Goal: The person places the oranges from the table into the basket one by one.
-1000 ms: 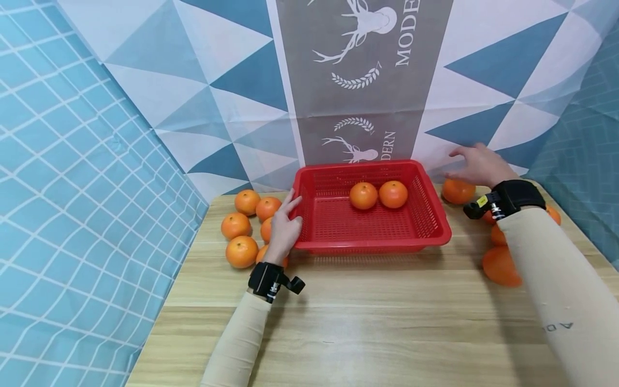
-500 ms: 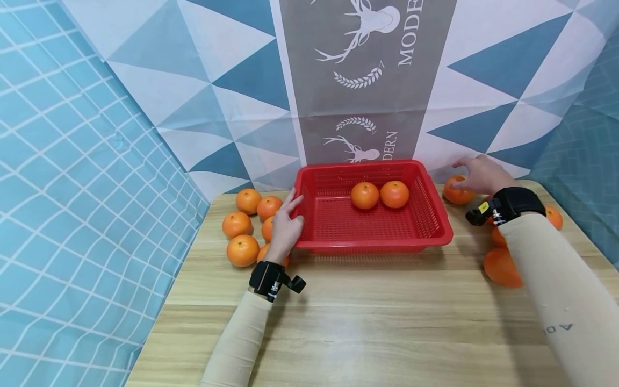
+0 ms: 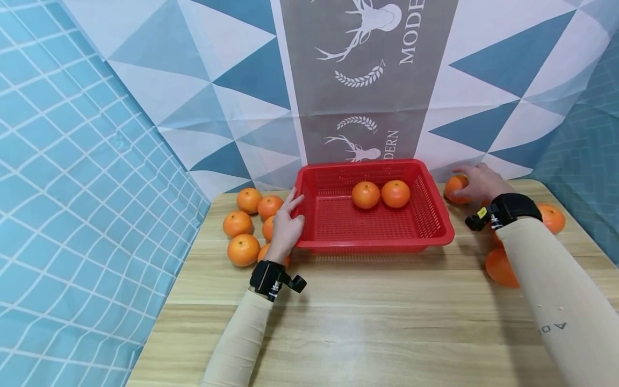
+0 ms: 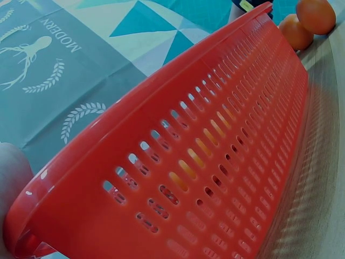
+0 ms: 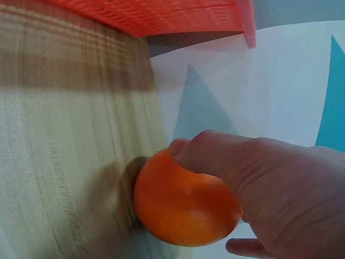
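A red plastic basket (image 3: 362, 226) with slotted walls stands on the table, two mandarins (image 3: 365, 195) inside it. My left hand (image 3: 286, 228) rests on the basket's left rim, fingers fairly straight and spread; the left wrist view catches only a bit of it at the edge. To the right of the basket, my right hand (image 3: 483, 184) holds another mandarin (image 3: 456, 189) at the back of the table. In the right wrist view, the thumb (image 5: 202, 154) lies over that mandarin (image 5: 186, 202), with the other fingers mostly hidden behind it.
Several mandarins (image 3: 243, 250) lie left of the basket, some partly covered by my left hand. More mandarins (image 3: 503, 267) sit under and beside my right forearm. A patterned cloth (image 3: 232, 97) hangs behind the wooden table (image 3: 377, 322).
My right hand has come down onto the back right mandarin, its fingers closing around it. The left hand stays on the basket rim.
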{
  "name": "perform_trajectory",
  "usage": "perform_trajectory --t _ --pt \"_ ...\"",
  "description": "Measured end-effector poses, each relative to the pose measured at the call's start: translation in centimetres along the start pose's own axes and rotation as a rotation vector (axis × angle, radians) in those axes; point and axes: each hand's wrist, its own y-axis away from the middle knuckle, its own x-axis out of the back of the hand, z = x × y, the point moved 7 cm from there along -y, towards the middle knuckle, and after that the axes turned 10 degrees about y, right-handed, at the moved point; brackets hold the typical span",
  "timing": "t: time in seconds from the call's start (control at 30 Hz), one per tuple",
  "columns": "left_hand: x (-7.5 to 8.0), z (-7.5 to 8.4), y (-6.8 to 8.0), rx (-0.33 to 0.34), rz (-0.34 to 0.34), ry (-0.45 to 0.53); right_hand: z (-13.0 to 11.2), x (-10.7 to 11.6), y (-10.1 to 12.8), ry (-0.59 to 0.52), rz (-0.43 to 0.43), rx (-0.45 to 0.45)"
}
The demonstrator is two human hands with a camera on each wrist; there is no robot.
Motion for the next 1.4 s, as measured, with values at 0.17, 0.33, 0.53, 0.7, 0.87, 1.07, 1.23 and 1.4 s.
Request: perform_trajectory --t 0.17,0.33,0.53,0.7,0.87,1.07,1.23,1.4 --pt "0.0 -0.1 -0.2 -0.005 -0.001 0.01 0.4 -0.6 -0.5 -0.006 -0.01 -0.005" --pt "0.0 -0.5 -0.2 -0.01 -0.009 0.014 0.5 -1.0 -0.8 -0.014 -0.01 0.001" --pt "-0.1 0.0 0.0 -0.002 -0.003 0.006 0.3 -1.2 -0.7 -0.015 0.006 0.014" --pt "-0.4 0.7 0.5 0.009 -0.016 0.026 0.3 -1.2 -0.8 -0.013 0.01 0.016" --pt "-0.3 0.7 0.5 0.002 0.001 -0.003 0.2 -1.3 -1.0 -0.015 0.009 0.022" --pt "-0.2 0.9 0.4 -0.013 0.008 -0.009 -0.1 -1.3 -1.0 -0.02 0.029 0.03" --pt "0.0 -0.2 -0.4 -0.022 0.009 -0.01 0.0 -1.4 -0.9 -0.024 0.035 0.024" --pt "0.0 -0.3 -0.5 -0.031 0.009 -0.008 -0.1 -1.3 -0.9 -0.026 0.036 0.025"
